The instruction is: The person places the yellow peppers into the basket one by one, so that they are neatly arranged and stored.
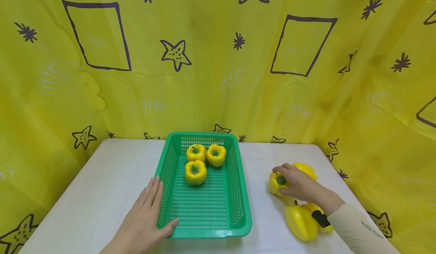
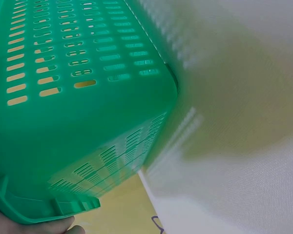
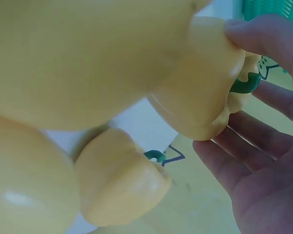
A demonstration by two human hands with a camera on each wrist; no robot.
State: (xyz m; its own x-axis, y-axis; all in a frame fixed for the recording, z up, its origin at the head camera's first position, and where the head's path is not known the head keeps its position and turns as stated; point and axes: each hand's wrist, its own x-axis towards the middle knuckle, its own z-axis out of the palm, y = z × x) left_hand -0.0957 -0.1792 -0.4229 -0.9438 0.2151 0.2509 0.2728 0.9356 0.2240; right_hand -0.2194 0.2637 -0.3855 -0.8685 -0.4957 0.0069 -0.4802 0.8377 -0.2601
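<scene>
Yellow curtain [image 1: 207,98] behind white table [image 1: 109,182]

Table [image 1: 85,186]: curtain [image 1: 207,102] right behind it!
Basket [image 1: 211,234]: mid-table, left hand [image 1: 144,218] at its left rim.
Inside: back pair of peppers [image 1: 216,155] side by side, front pepper [image 1: 195,173] before the left one.
Right of basket: held pepper [image 1: 274,185] in the right hand [image 1: 299,184], far pepper [image 1: 306,169] behind, two near peppers [image 1: 299,223] in front.

"Where does the head view look from?"
"Above the worktop [image 1: 119,163], forward and down."
"The wrists?"
"Left, close on the basket's [image 2: 88,122] outside; right, close on peppers [image 3: 195,83]. All three share the basket."
</scene>
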